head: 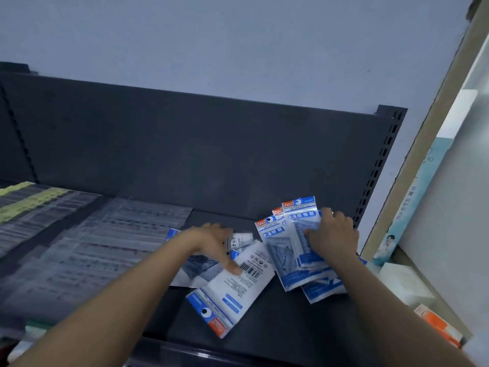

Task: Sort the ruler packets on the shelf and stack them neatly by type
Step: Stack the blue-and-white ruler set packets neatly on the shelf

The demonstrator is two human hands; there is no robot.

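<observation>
At the right end of the dark shelf [291, 327], the blue-and-white ruler packets sit in two loose groups. The face-up bunch [285, 263], headers pointing far, is fanned and overlapping; it looks gathered as one type, ready to be squared into a stack. The right hand [334, 234] enters from the near right with the wrist bent left. Its grip is clamped on that bunch, thumb on the printed fronts and fingers curled over the right edges.

Just left of the bunch, touching its edge, a face-down packet [238, 290] lies askew, barcode up and header toward the near edge. It probably needs turning over and round to match the others. The left hand [211, 242] lies over it, forearm stretched from the near left, thumb pressed beside the barcode. Its fingers are blurred, so I cannot tell whether this grip is closed on the packet or only pressing flat.

Under that hand lie a few more packets [198, 271], partly hidden. Further left, long clear ruler packets [111, 247] lie flat in rows, some with yellow strips [31, 200] at the far left. Past the shelf's right end stand a white box [402, 284] and an orange box [436, 324]
</observation>
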